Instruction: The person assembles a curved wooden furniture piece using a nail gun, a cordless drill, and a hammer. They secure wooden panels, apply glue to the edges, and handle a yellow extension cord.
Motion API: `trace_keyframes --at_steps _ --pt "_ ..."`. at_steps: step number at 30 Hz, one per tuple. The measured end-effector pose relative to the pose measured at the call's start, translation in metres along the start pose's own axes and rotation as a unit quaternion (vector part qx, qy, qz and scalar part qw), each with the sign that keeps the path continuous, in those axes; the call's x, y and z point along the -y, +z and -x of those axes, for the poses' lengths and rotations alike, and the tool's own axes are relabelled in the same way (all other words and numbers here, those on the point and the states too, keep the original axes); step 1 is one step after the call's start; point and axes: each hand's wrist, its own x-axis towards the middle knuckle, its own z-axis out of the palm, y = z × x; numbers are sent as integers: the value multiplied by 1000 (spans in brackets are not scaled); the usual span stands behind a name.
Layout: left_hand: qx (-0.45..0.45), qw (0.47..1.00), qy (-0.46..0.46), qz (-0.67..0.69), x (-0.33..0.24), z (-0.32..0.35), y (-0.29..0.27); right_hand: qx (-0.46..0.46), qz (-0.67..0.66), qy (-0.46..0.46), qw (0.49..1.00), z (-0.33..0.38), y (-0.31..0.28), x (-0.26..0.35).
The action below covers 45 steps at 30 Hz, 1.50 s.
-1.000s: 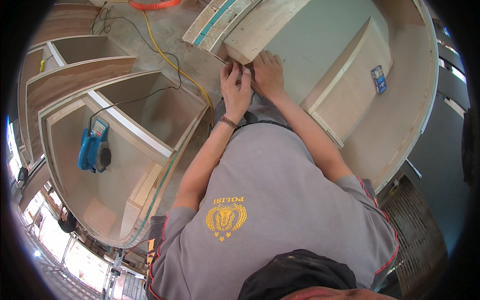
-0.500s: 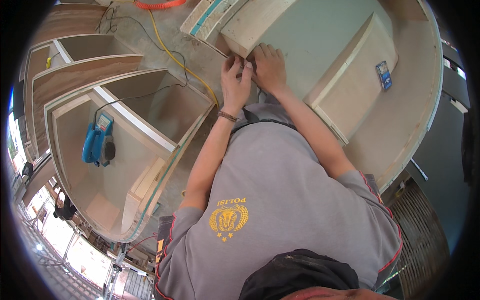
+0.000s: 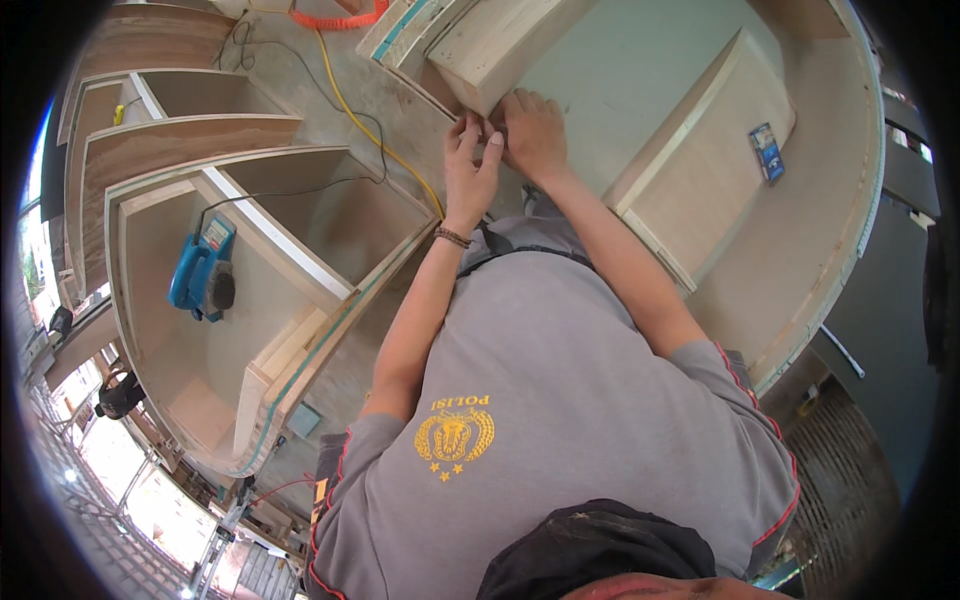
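Both my hands are close together at the near end of a pale wooden box section [image 3: 505, 50] of the curved cabinet. My left hand [image 3: 470, 175] is closed, its fingertips pinched against the lower corner of that wood, the thumb pointing up. My right hand [image 3: 536, 138] is beside it, its fingers curled at the inner side of the same corner. Between the hands is a small dark patch; whatever the fingers hold there is hidden.
A wooden divider [image 3: 690, 150] and a blue-and-white small pack [image 3: 767, 152] are in the cabinet on my right. Another curved cabinet [image 3: 330, 290] on my left holds a blue corded sander [image 3: 203, 275]. A yellow hose [image 3: 335, 90] and black cord cross the floor. A person [image 3: 120, 393] is far left.
The view has shifted slightly, so the left cabinet and sander appear a little further right. My hands stay at the same corner, with only a small change in the fingers.
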Motion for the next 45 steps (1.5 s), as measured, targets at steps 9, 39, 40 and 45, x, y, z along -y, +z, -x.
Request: trace_keyframes --at_steps 9,39,40,45 --pt "31 999 -6 10 -8 -2 -1 -5 22 0 1000 2 2 1" --pt "-129 985 112 15 -54 18 -15 -79 -43 -1 996 4 -3 1" --pt "-149 980 128 7 -56 17 -18 -77 -39 0 996 4 -2 0" --pt "-240 942 230 -53 -76 -1 -49 -75 -40 9 996 6 -3 0"
